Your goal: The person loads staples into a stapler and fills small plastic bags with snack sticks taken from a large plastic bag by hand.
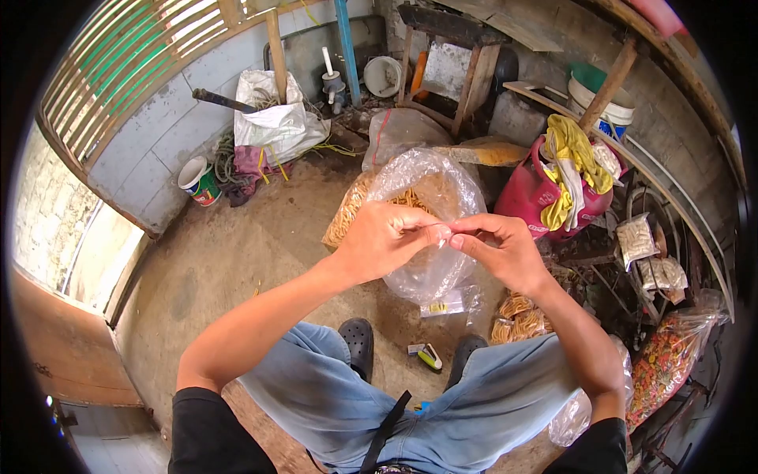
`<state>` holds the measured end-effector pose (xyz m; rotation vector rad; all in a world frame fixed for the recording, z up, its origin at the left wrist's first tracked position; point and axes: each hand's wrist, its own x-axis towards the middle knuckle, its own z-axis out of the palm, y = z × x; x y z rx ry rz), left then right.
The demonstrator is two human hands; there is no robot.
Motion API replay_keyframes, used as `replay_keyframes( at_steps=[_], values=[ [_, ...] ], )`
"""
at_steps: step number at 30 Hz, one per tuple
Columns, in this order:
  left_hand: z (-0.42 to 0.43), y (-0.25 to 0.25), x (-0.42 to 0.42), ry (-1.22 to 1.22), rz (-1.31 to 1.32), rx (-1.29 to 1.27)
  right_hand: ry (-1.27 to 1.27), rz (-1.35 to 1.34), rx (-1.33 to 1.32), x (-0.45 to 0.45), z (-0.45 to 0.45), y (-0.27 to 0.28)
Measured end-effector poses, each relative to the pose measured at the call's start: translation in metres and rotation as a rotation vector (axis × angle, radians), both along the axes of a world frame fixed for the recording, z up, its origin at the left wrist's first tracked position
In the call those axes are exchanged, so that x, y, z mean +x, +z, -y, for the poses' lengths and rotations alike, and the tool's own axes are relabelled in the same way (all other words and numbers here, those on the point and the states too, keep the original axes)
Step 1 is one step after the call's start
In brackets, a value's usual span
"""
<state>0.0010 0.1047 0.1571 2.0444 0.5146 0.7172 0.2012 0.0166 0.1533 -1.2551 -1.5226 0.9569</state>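
My left hand (392, 241) and my right hand (502, 246) meet fingertip to fingertip in front of me, both closed in a pinch. A small bit of clear plastic (444, 235) shows between the fingers; whether it belongs to a separate bag I cannot tell. Below and beyond them a large clear plastic bag (430, 170) stands open on the floor, with brown stick-shaped snacks (347, 212) in and beside it. On the floor between my shoes lies a green and black stapler (430, 357). A white printed label packet (442, 306) lies in front of the bag.
Filled snack packs (521, 317) lie by my right knee. A pink container (553, 201) with yellow cloths stands at the right. Further right is a bag of colourful snacks (671, 355). A white sack (272, 118) and a paint bucket (199, 182) are by the left wall.
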Motion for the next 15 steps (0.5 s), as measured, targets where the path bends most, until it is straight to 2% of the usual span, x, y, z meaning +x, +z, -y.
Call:
replay_keyframes(
  at_steps=[1, 3, 8, 11, 13, 14, 15],
  values=[
    [-0.001, -0.001, 0.000, 0.000, -0.001, 0.000, -0.001, -0.029, -0.019, 0.000, 0.000, 0.001],
    [-0.004, -0.005, 0.000, -0.037, 0.019, 0.192, -0.016, -0.011, -0.041, 0.001, 0.000, 0.004],
    [-0.001, -0.007, 0.002, -0.035, 0.050, 0.201, -0.082, -0.017, -0.013, 0.001, 0.000, 0.003],
    [-0.003, -0.016, 0.005, -0.043, 0.062, 0.197, -0.163, 0.081, 0.109, -0.004, 0.001, 0.011],
    [-0.001, -0.010, 0.005, -0.054, 0.085, 0.201, -0.188, 0.190, 0.316, -0.007, 0.002, 0.013],
    [0.001, -0.005, 0.004, -0.052, 0.003, 0.164, -0.190, 0.191, 0.315, -0.006, 0.001, 0.011],
    [0.004, 0.000, 0.003, -0.051, -0.079, 0.127, -0.178, 0.288, 0.430, -0.004, -0.001, 0.006]
  ],
)
